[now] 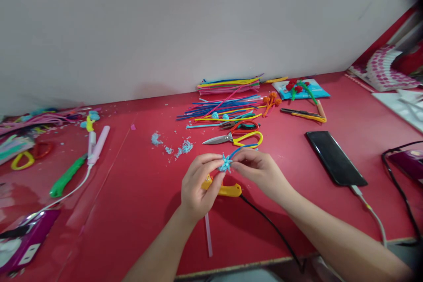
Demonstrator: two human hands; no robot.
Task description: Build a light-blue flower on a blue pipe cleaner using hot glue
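Note:
Between my two hands is a light-blue pipe-cleaner flower (225, 163) with pointed petals. My left hand (200, 185) pinches its left edge between thumb and fingers. My right hand (259, 168) is closed at the flower's right side, on a darker blue pipe-cleaner stem (243, 148) that runs up and right from it. Beneath the left hand lies a yellow hot glue gun (230, 191), partly hidden, with a clear glue stick (208, 235) poking toward me. Just beyond the flower rest scissors (233, 139) with red and yellow handles.
Pipe cleaners (224, 108) lie in bundles by the wall, near orange pompom pieces (272, 101). Blue fluff clippings (185, 147) are scattered left of the scissors. A phone (333, 156) charges at right. At left are a pink hair-straightener-like tool (99, 145) and a purple power strip (36, 238).

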